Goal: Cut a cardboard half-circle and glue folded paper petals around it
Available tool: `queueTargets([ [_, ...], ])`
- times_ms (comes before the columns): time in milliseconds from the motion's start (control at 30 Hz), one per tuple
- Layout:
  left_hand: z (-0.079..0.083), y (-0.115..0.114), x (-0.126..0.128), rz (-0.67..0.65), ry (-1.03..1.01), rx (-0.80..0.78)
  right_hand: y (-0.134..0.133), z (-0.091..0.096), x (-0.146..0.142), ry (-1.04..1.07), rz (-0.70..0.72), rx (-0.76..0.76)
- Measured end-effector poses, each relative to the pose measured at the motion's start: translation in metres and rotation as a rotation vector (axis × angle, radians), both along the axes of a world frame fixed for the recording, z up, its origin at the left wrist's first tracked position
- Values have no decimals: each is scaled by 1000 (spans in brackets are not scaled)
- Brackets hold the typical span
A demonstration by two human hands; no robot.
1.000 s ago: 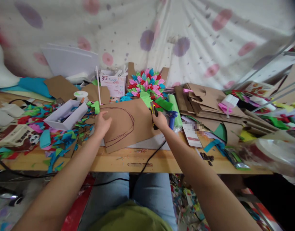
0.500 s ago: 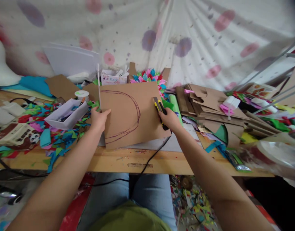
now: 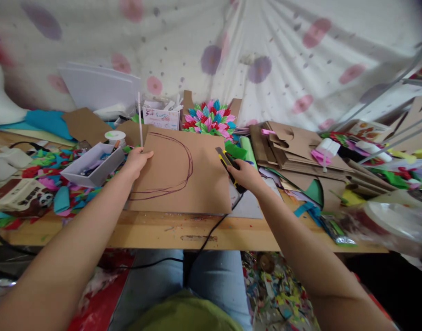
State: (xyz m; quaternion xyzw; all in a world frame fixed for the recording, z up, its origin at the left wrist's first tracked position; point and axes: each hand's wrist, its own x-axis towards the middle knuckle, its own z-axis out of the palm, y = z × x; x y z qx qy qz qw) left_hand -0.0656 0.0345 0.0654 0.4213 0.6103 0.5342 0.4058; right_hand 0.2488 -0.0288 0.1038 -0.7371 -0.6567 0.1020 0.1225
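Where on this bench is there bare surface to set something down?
Bare: the wooden strip between the near edge of the cardboard sheet and the table front, crossed by a black cable; a grey mat corner below the right hand. Crowded: paper scraps and white tray left, cardboard stack right.

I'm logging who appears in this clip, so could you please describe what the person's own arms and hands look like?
Both arms are bare right down to the picture's lower edge, and no sleeves show. The left hand and the right hand wear no gloves, and I can see no watch, bracelet or ring on either. No markings are visible.
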Motion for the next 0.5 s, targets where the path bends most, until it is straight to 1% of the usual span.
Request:
queueTargets([
  [133, -3, 10, -6, -19, -39, -67, 1, -3, -3, -12, -13, 0],
  [233, -8, 16, -8, -17, -47, -80, 0, -6, -4, 15, -18, 1],
  [367, -13, 21, -14, 14, -61, -1, 0, -6, 0, 84, -15, 63],
  [433, -11, 23, -19, 36, -57, 47, 1, -4, 4, 144, -10, 105],
  [500, -6, 24, -25, 33, -50, 69, 1, -3, 7, 208, -4, 145],
])
